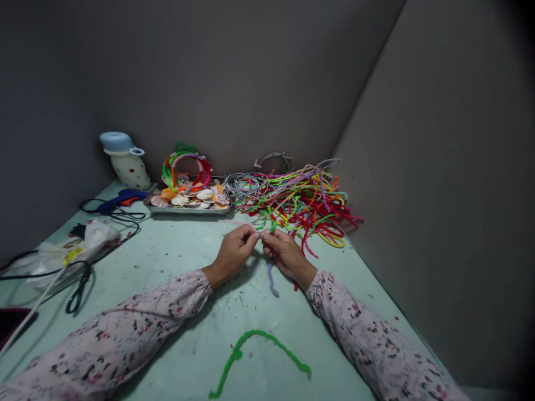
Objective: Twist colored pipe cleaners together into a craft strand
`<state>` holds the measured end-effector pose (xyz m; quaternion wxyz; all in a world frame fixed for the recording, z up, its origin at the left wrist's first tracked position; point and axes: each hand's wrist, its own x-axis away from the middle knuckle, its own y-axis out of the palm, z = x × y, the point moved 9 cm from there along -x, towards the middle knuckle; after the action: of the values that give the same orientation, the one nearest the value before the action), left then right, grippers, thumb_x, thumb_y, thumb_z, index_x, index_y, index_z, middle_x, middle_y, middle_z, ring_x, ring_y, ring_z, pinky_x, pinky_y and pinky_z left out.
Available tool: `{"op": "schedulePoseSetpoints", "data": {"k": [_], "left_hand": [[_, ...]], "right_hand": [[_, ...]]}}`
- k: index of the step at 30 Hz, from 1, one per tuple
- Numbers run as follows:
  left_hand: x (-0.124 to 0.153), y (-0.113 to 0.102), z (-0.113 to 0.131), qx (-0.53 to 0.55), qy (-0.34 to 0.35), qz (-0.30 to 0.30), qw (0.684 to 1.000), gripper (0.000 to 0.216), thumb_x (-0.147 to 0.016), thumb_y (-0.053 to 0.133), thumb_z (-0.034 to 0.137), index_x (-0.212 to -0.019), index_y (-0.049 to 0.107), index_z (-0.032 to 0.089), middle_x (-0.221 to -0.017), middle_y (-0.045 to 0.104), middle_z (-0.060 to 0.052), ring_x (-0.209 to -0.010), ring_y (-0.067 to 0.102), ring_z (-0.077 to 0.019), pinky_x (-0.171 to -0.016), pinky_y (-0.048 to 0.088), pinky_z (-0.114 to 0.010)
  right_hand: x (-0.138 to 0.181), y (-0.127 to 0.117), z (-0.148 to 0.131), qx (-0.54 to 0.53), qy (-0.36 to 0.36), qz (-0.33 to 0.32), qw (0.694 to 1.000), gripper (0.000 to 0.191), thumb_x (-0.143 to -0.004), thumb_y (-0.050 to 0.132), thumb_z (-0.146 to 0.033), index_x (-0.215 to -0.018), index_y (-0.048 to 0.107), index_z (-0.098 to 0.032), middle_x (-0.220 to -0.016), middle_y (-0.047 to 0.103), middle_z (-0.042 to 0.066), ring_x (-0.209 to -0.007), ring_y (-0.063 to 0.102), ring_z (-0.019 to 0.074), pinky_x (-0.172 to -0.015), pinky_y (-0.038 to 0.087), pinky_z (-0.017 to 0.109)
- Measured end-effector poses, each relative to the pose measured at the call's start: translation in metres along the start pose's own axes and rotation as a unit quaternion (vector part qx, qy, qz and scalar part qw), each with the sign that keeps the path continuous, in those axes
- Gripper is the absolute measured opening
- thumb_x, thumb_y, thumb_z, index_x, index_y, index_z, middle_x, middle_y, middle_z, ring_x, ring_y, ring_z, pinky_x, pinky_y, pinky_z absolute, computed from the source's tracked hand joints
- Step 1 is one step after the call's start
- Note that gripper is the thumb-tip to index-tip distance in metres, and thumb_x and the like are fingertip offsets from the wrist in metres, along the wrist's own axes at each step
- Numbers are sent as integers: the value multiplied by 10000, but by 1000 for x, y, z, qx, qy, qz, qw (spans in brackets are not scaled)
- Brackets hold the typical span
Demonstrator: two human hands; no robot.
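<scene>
Tabletop (175, 262): pale green, flecked with fluff. Back right: loose pile of pipe cleaners (305, 203), mixed colours. Left of the pile: metal tray (167, 207) of shells. Near front edge: green pipe cleaner (259, 345), lying bent. Centre: left hand (232, 253) and right hand (288, 255) meet fingertip to fingertip. Each grip is pinching the top of a lilac pipe cleaner (271, 281), and its tail trails down onto the tabletop between the wrists. Judgement: very light, soft fuzz over thin bendable wire, keeps a kink. Best pinched close to the bend. Cut ends may prick.
</scene>
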<state>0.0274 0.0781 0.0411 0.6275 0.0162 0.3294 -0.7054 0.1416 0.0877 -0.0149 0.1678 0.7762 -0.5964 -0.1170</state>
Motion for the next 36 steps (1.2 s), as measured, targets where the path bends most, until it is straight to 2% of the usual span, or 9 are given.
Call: {"op": "schedulePoseSetpoints", "data": {"k": [5, 10, 17, 28, 36], "left_hand": [[0, 1, -3, 9, -9, -5, 1000, 253, -879, 472, 338, -695, 527, 173, -650, 483, 29, -628, 453, -112, -610, 360, -229], [-1, 2, -3, 17, -15, -15, 1000, 286, -893, 431, 342, -693, 535, 167, -674, 514, 14, -668, 477, -123, -634, 369, -227], [-1, 1, -1, 24, -12, -13, 1000, 262, -881, 464, 355, -726, 555, 165, -695, 525, 12, -671, 478, -122, -638, 368, -226], [-1, 4, -6, 32, -31, -21, 999, 276, -870, 458, 342, -662, 506, 166, -618, 454, 33, -610, 422, -110, -591, 334, -223], [-1, 4, -6, 37, -25, -20, 999, 268, -871, 463, 359, -701, 539, 166, -670, 506, 19, -652, 461, -119, -623, 357, -227]], "right_hand": [[0, 1, 0, -4, -3, -4, 1000, 215, -707, 746, -336, -790, 642, -167, -658, 527, -39, -545, 467, 62, -503, 352, 202], [0, -1, 1, -9, 1, 8, 1000, 240, -691, 758, -344, -785, 628, -167, -665, 537, -41, -544, 470, 59, -500, 345, 199], [0, 0, 1, -9, -2, 1, 1000, 222, -713, 742, -337, -792, 627, -165, -672, 531, -39, -551, 479, 58, -505, 351, 193], [0, 1, 0, 1, -4, -5, 1000, 235, -692, 755, -342, -779, 631, -162, -661, 539, -37, -546, 474, 62, -507, 356, 202], [0, 0, 0, -5, -5, 1, 1000, 224, -697, 750, -330, -782, 625, -165, -658, 529, -41, -545, 470, 61, -496, 354, 193]]}}
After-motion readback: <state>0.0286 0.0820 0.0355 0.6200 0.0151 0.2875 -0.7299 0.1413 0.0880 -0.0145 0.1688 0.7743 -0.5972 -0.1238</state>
